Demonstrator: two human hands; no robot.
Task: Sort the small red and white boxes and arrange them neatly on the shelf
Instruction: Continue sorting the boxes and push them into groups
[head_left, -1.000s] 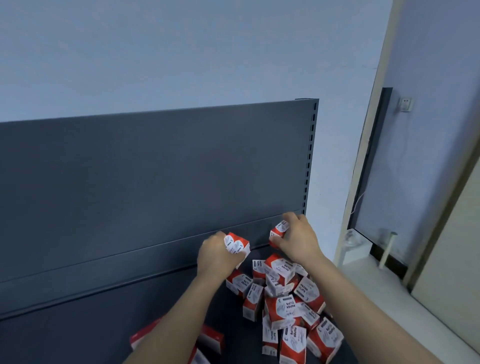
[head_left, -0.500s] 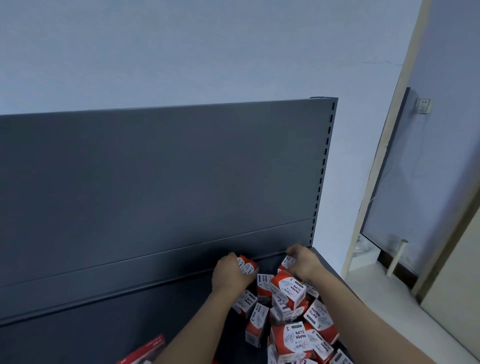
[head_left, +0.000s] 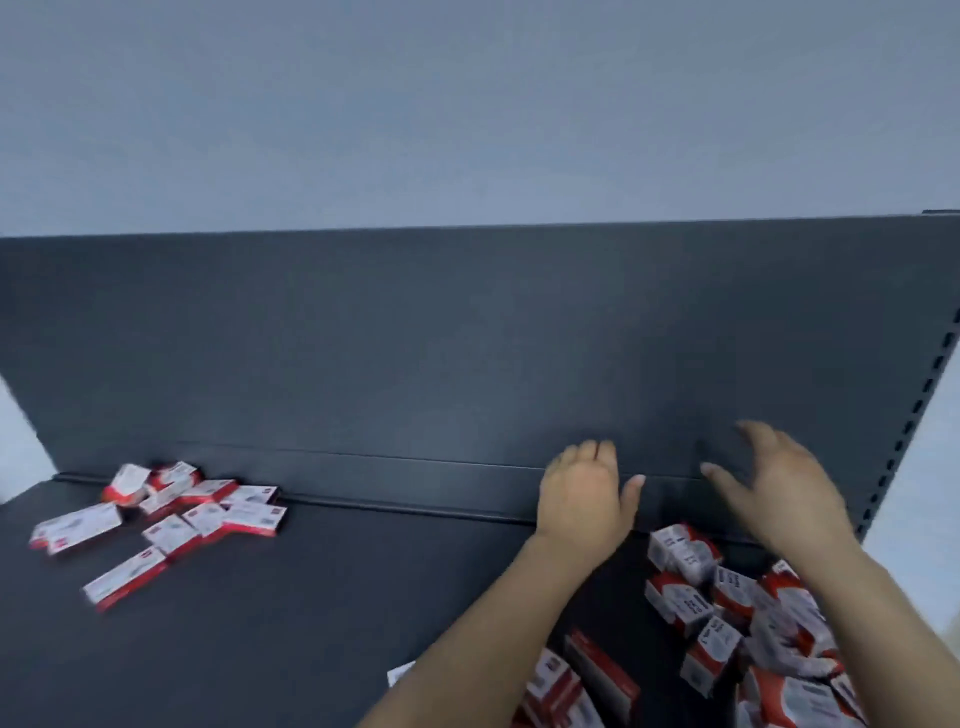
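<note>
A heap of small cube-shaped red and white boxes lies at the right end of the dark grey shelf. My left hand hovers above the shelf just left of the heap, fingers straight, holding nothing. My right hand is raised over the back of the heap with spread fingers, also empty. Flat, long red and white boxes lie scattered at the far left of the shelf. More flat boxes sit under my left forearm. The picture is blurred by motion.
The shelf's dark back panel rises behind everything, with a perforated upright at its right edge. A pale wall shows above. A stretch of bare shelf lies between the two groups of boxes.
Both hands let go of the small boxes they held and lifted, fingers opened. The view swung left, bringing the far-left group of flat boxes into sight.
</note>
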